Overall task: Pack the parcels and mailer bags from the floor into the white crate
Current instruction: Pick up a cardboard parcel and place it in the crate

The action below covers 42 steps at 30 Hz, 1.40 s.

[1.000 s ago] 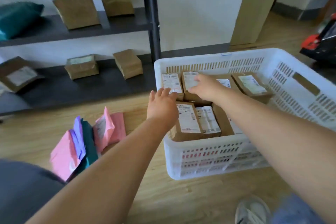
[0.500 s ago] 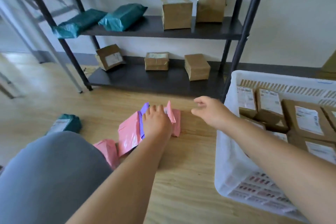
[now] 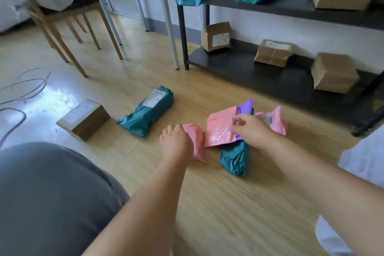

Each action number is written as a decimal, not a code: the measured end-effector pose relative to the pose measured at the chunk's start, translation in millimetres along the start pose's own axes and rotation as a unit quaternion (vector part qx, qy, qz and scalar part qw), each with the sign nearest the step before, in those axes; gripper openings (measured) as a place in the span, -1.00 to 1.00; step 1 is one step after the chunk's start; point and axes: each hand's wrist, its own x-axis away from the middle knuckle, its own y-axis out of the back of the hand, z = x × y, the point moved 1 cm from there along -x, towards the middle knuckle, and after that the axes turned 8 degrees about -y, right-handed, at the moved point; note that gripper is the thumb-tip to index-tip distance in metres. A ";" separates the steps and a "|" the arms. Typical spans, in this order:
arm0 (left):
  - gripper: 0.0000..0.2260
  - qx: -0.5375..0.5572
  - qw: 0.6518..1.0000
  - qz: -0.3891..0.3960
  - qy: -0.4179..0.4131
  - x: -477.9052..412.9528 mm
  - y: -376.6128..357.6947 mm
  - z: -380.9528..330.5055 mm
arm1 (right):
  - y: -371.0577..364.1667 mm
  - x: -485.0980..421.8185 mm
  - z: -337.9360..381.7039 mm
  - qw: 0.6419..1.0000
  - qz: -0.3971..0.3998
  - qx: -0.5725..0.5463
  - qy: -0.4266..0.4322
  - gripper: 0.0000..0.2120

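Mailer (image 3: 197, 139) — gripped under left hand (image 3: 175, 143).

Bare forearms (image 3: 145, 203) on both sides, bare left hand (image 3: 175, 141) and bare right hand (image 3: 252, 129) too (any sleeve ends out of shot), and down in the lower left a broad leg in plain dark-grey soft cloth trousers (image 3: 52, 193).

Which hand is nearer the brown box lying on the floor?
Left. The left hand grips the small pink mailer, right of the box with a teal mailer between them. The right hand is farther right, at the large pink mailer and purple mailer.
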 end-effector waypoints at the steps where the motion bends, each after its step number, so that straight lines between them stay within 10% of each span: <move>1: -0.65 0.005 1.000 -0.002 0.012 -0.1 3.2 9.0 | -7.5 3.4 10.7 1.000 0.005 0.007 0.006 -0.55; 19: -0.66 0.132 0.978 0.013 0.160 -29.2 19.6 48.3 | -66.9 -30.8 131.4 0.994 -0.001 0.077 0.079 -0.62; 42: -0.61 0.177 0.916 -0.148 0.328 -123.3 15.8 334.8 | -338.5 -158.5 265.5 0.958 0.183 0.152 0.157 -0.52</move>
